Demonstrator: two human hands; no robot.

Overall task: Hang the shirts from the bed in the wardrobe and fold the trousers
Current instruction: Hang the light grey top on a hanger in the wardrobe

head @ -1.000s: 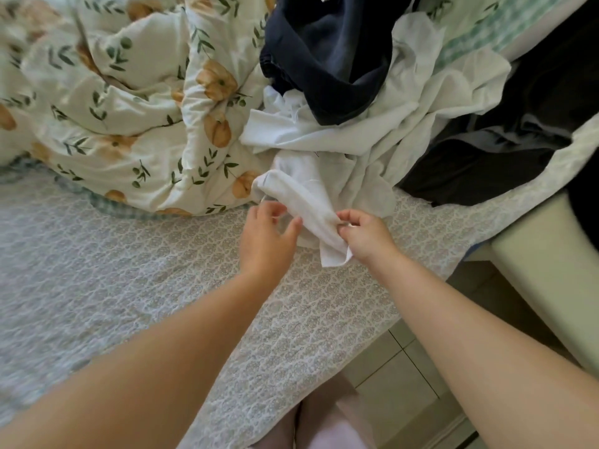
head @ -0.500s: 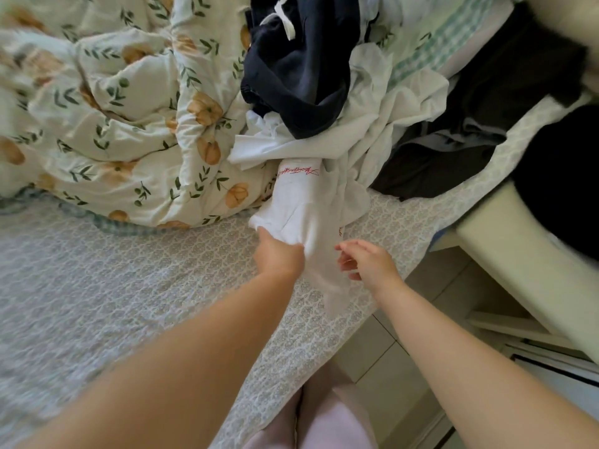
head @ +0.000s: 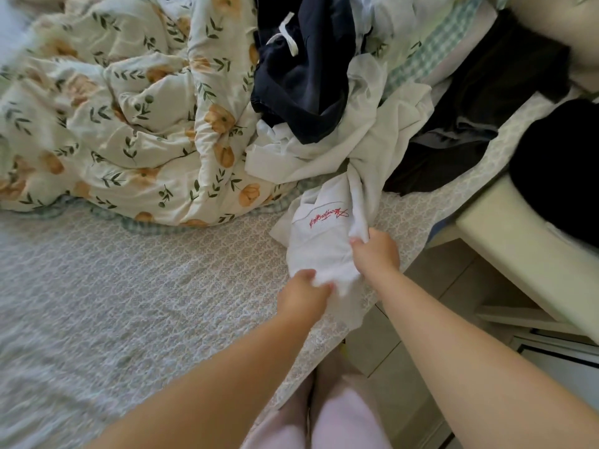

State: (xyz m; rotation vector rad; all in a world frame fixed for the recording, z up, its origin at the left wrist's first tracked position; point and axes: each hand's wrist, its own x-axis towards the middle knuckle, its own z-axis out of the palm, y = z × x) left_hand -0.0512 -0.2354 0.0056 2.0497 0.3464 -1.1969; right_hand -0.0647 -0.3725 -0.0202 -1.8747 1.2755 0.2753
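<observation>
both hands are on the white shirt [head: 324, 244], right at the near right edge of the bed [head: 129, 303]. the left hand [head: 304, 296] has its fingers curled into the lower bunch of fabric. the right hand [head: 376, 254] pinches a fold a bit farther back and to the right. the shirt has red script stitched on it, facing up just beyond the hands. the rest of it trails back into a heap of white cloth, so it's partly lying on the bed.

farther back, a navy garment [head: 301, 76] with a white drawstring sits on top of that heap. a black garment [head: 470, 124] spreads out to its right, toward the bed's edge. a floral duvet [head: 129, 124] is crumpled over the far left.

off the bed on the right there's a cream piece of furniture [head: 518, 251] with something black [head: 557, 183] on it, can't tell what. tiled floor [head: 437, 286] shows below it.
</observation>
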